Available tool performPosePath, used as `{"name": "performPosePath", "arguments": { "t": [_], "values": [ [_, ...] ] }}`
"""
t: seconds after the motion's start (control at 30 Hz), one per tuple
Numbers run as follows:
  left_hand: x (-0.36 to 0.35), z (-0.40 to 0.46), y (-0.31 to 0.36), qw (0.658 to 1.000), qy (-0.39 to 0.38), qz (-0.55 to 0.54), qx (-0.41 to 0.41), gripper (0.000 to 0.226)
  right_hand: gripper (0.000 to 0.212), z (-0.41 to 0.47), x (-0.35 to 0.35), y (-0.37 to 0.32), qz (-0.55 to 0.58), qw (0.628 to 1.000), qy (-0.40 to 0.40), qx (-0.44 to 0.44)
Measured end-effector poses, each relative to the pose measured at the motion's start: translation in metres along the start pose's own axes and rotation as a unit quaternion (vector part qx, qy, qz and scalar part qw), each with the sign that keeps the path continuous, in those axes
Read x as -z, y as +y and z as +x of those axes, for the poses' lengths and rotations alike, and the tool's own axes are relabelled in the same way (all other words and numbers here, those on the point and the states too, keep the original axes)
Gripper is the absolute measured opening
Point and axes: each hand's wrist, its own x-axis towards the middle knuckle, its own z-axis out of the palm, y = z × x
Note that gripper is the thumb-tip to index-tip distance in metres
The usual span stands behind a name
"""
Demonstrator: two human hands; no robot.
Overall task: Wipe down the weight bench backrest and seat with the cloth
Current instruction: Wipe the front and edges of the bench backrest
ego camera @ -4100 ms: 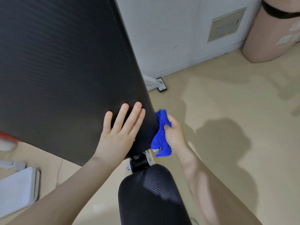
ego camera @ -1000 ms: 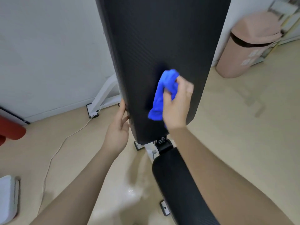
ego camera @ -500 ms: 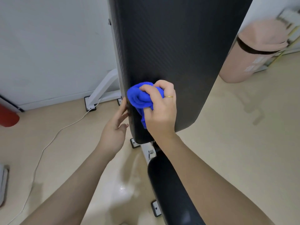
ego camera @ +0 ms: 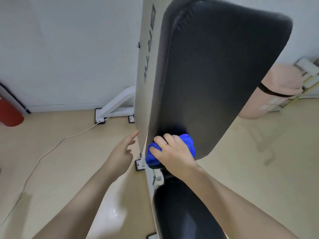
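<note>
Head view: the blue cloth (ego camera: 188, 144) is gripped in the curled right hand (ego camera: 174, 152) and pressed to the backrest (ego camera: 215, 75) at its lower left corner, frame centre. The left hand (ego camera: 120, 152) is held open, one fingertip near the backrest's edge. Backrest wiping is judged nearly done; the seat (ego camera: 181, 213) below is called for next.

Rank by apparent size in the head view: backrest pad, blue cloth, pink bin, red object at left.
1. backrest pad, by far the largest.
2. pink bin, partly hidden behind the pad.
3. red object and blue cloth: similar; one is cut off by the frame, the other is half covered by the right hand, so unranked.
</note>
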Motion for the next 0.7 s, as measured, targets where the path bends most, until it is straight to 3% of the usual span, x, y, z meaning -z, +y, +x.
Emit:
{"name": "performPosePath", "arguments": {
  "t": [0.13,0.23,0.3,0.43,0.5,0.6,0.7],
  "values": [
    [0.019,-0.005,0.015,0.999,0.005,0.014,-0.043,0.074,0.029,0.051,0.069,0.033,-0.058,0.987,0.152,-0.006],
    [0.033,-0.005,0.036,0.997,0.029,0.017,-0.066,0.064,0.028,0.100,0.120,0.050,-0.058,0.975,0.195,-0.086],
    [0.038,-0.003,0.048,0.995,0.062,0.000,-0.081,0.058,0.035,0.118,0.134,0.046,-0.076,0.980,0.142,-0.118],
    [0.051,-0.005,0.048,0.991,0.090,-0.026,-0.099,0.054,0.036,0.090,0.094,-0.001,-0.205,0.969,-0.136,0.004],
    [0.055,-0.009,0.037,0.991,0.098,-0.027,-0.082,0.054,0.034,0.070,0.074,-0.018,-0.193,0.957,-0.213,0.040],
    [0.054,-0.015,0.027,0.993,0.100,-0.030,-0.054,0.049,0.038,0.073,0.078,-0.011,-0.159,0.963,-0.206,0.068],
    [0.050,-0.019,0.032,0.993,0.103,-0.028,-0.060,0.048,0.050,0.091,0.108,0.023,-0.146,0.981,-0.117,0.059]
  ]
}}
